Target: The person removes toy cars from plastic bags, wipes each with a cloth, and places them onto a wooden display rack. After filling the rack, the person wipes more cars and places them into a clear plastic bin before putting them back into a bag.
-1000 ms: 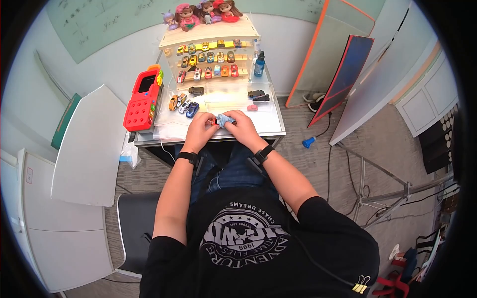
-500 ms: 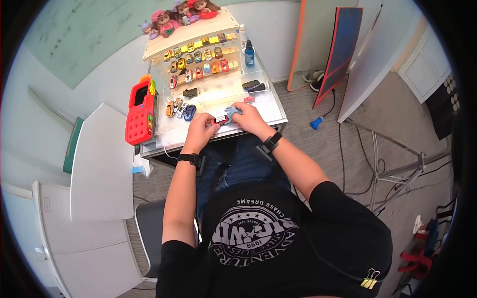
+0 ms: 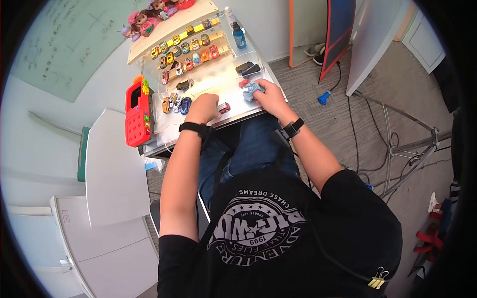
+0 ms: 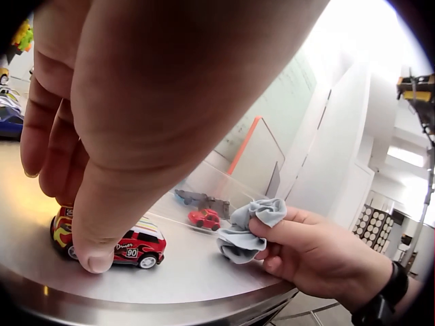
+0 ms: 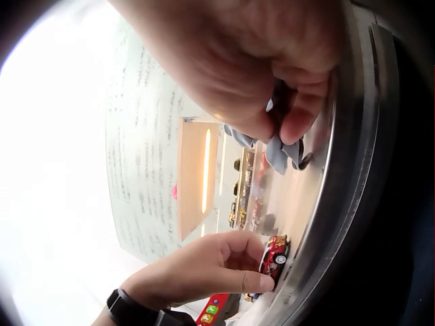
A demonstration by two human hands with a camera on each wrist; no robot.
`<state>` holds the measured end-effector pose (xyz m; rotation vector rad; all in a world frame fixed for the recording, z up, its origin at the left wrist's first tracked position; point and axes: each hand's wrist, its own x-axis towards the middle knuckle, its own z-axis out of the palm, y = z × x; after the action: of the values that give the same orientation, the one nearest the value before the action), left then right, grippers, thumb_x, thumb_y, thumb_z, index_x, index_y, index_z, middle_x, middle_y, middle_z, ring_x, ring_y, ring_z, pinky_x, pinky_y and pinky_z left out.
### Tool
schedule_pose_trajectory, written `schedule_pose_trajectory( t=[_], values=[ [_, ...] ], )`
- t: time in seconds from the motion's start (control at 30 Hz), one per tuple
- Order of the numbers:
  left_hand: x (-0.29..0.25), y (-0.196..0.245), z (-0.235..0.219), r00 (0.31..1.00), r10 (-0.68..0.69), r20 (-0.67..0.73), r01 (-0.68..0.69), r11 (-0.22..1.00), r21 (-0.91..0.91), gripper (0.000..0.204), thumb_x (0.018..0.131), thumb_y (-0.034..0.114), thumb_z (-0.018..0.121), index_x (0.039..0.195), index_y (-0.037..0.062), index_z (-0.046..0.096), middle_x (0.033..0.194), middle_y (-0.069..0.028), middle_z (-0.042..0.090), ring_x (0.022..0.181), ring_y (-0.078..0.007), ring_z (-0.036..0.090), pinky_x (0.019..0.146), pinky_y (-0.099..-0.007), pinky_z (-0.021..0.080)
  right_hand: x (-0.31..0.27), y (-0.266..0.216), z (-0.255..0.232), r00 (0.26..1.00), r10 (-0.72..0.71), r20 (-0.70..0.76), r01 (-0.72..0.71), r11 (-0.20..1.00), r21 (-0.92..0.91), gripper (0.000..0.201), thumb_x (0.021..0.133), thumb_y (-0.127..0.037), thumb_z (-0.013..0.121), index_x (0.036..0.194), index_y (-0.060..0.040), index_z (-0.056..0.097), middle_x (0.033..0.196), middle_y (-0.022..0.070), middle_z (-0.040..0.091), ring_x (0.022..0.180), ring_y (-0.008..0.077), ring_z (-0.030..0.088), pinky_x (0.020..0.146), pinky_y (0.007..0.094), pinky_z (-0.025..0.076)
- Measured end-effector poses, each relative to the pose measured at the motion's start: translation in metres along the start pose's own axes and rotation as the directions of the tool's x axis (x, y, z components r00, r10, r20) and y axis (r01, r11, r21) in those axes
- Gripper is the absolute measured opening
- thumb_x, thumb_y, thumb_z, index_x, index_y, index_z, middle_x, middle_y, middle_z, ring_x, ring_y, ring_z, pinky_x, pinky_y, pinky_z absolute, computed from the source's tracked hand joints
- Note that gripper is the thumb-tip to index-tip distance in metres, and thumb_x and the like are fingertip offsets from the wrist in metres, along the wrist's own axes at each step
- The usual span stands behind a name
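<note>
A red toy car [image 4: 139,250] with flame markings and the number 90 stands on its wheels at the table's front edge. My left hand [image 3: 202,109] pinches its rear part between thumb and fingers, the thumb lying along its side in the left wrist view. Off to the right, my right hand [image 3: 272,101] holds a crumpled grey-blue cloth [image 4: 245,238] between thumb and fingers, close over the tabletop. Just beyond the cloth lies a small red car [image 4: 204,219]. To the left of my left hand, several toy cars [image 3: 185,105] sit together, among them a blue one.
A lit wooden display shelf [image 3: 136,51] carries rows of toy cars, with dolls on top. Dark toy cars [image 3: 247,68] lie behind a clear plastic edge at the right. A red toy console [image 3: 137,116] stands at the left, a blue bottle [image 3: 239,37] at the back right.
My hands have drawn apart. The right one has carried the cloth off the red car to the right, while the left has set the car on the table. The head view has turned.
</note>
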<state>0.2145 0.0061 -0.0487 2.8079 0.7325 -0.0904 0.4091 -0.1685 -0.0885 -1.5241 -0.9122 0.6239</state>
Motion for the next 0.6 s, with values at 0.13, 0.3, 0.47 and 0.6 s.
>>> schedule_pose_trajectory(
  t=[0.13, 0.3, 0.47, 0.6],
  values=[
    [0.032, 0.031, 0.001, 0.993, -0.042, 0.114, 0.02, 0.981, 0.191, 0.024, 0.073, 0.012, 0.08, 0.097, 0.0059, 0.079, 0.1, -0.0206, 0.075, 0.098, -0.04, 0.072, 0.086, -0.0468, 0.059, 0.003, 0.009, -0.002, 0.999, 0.034, 0.006, -0.035, 0.997, 0.062, 0.019, 0.093, -0.011, 0.066, 0.108, -0.003, 0.074, 0.081, 0.0052, 0.072, 0.068, 0.0109, 0.065, 0.063, 0.0289, 0.052],
    [0.061, 0.086, 0.008, 0.997, -0.034, 0.065, 0.019, 0.975, 0.22, 0.026, 0.076, 0.014, 0.08, 0.101, 0.0072, 0.078, 0.102, -0.0184, 0.076, 0.1, -0.0368, 0.073, 0.086, -0.0469, 0.06, 0.005, 0.017, 0.004, 0.984, -0.006, -0.177, 0.03, 0.991, 0.131, 0.021, 0.095, -0.015, 0.067, 0.11, -0.0017, 0.073, 0.081, 0.0034, 0.07, 0.07, 0.01, 0.063, 0.066, 0.0288, 0.052],
    [0.055, 0.104, 0.014, 0.997, -0.03, -0.065, 0.038, 0.993, 0.116, 0.026, 0.084, 0.013, 0.072, 0.108, 0.0033, 0.074, 0.105, -0.0212, 0.075, 0.101, -0.0392, 0.073, 0.087, -0.047, 0.059, 0.002, 0.019, 0.004, 0.963, -0.026, -0.269, 0.051, 0.995, 0.088, 0.022, 0.096, -0.016, 0.068, 0.112, -0.0013, 0.072, 0.083, 0.0039, 0.07, 0.074, 0.0097, 0.062, 0.068, 0.0288, 0.052],
    [0.007, 0.077, 0.037, 0.978, -0.03, -0.205, 0.002, 0.991, -0.132, 0.042, 0.084, 0.018, 0.079, 0.121, 0.0018, 0.069, 0.112, -0.0211, 0.068, 0.101, -0.0399, 0.069, 0.087, -0.0451, 0.057, 0.001, 0.019, 0.003, 0.973, -0.028, -0.229, 0.06, 0.989, 0.134, 0.023, 0.096, -0.016, 0.068, 0.112, -0.0001, 0.071, 0.086, 0.0045, 0.071, 0.076, 0.0103, 0.064, 0.07, 0.0291, 0.053]
  ],
)
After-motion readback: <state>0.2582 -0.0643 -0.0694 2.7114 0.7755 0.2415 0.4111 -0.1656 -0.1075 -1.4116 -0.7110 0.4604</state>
